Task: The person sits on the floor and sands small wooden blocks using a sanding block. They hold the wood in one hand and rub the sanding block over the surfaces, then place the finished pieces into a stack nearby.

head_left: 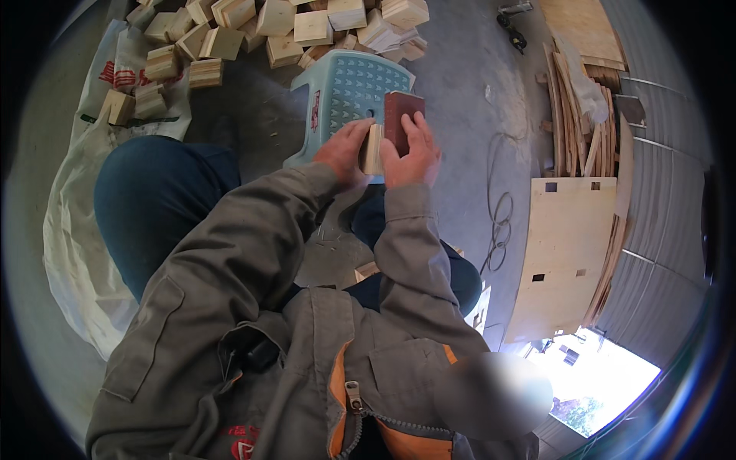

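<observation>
Centrally, wooden block: the pale, striped, rectangular wooden block (372,150) lay between the two hands, over the near end of the light-blue plastic stool (356,75), the long axis of its visible side running away from the body.
Maroon block: the dark-red, flat-faced, rectangular block (399,111) was just right of the wood, reaching farther from the body, its long axis nearly parallel; whether the two touched could not be told.
Nearer hand: the left hand (343,153) was against the wood's left side; the right hand (418,159) was nearer the maroon piece.
Left grip: partly curled, holding the wooden block, some fingertips hidden.
Right grip: half spread over the maroon block, fingers across its face, thumb beside the wood.
Wood's look: straight, pale-yellow bands with darker lines.
Maroon look: dull, evenly coloured face.
Beyond the stool: a loose heap of pale wooden blocks (313,29) on the grey floor (460,115).
</observation>
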A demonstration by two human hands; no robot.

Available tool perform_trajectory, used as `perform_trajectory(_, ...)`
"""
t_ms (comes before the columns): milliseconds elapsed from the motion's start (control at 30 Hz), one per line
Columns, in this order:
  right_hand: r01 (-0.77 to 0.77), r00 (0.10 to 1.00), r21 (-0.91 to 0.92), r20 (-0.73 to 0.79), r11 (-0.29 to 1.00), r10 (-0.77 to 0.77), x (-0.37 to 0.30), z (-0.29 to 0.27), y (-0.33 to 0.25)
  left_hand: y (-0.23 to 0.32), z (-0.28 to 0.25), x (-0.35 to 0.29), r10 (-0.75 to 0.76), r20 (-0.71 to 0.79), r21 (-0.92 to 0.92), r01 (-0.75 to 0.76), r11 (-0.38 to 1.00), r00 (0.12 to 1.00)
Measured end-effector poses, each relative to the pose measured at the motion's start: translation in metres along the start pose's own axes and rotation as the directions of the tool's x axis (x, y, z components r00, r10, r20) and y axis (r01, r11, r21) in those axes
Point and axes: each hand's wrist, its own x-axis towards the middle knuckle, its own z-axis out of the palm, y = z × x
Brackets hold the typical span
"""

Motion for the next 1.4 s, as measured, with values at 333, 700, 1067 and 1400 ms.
perform_trajectory(333, 0.036, 0.995, 0.054, 0.091, 0.998, -0.041, -0.111, -0.063, -0.027, -0.004, 0.005, 0.002, 0.005, -0.01, -0.003, -0.005, 1.0, 1.0)
perform_trajectory(700, 0.053, 0.998, 0.076, 0.027, 0.996, -0.055, -0.051, -0.032, -0.014, -0.003, 0.001, 0.002, -0.002, 0.016, -0.002, 0.002, 1.0, 1.0)
perform_trajectory(1067, 0.043, 0.999, 0.021, -0.022, 0.999, -0.042, 0.008, 0.002, 0.001, -0.003, 0.002, 0.001, -0.009, 0.026, 0.033, 0.008, 0.999, 1.0)
perform_trajectory(1400, 0.041, 0.996, 0.047, 0.072, 0.998, -0.044, -0.099, -0.057, -0.016, -0.002, 0.004, 0.002, -0.039, 0.027, -0.007, 0.039, 0.999, 0.999)
